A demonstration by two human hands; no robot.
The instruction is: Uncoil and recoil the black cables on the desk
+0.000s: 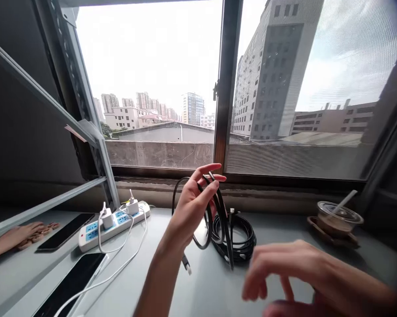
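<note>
Fingers, left hand: the fingers (208, 169) are close together and half-curled, thumb pressed in against them, pinching several loops of the black cable (224, 220).
Left hand (192, 207): raised in the centre of the frame, palm turned right, wrist and forearm running down to the bottom edge.
Black cable: hangs in long loops from the left hand, clear of the table at the top and reaching down to the coil; one plug end (187, 264) dangles below the wrist.
Fingers, right hand: loosely spread and drooping, nothing between them; blurred.
Right hand (294, 273): lower right of the frame, low over the table, apart from the cable.
Coil (244, 233): more black cable wound flat on the table, just right of the left hand, under the hanging loops.
Table (211, 290): grey top, running along the window sill.
Power strip (114, 224): white with blue sockets, centre left, two white chargers (132, 206) plugged in.
White lead (119, 268): runs from the strip toward the lower left.
Phones: one dark phone (66, 231) left of the strip, another (71, 281) at the lower left.
Cup (339, 218): lidded, with a straw, on a small stand at far right.
</note>
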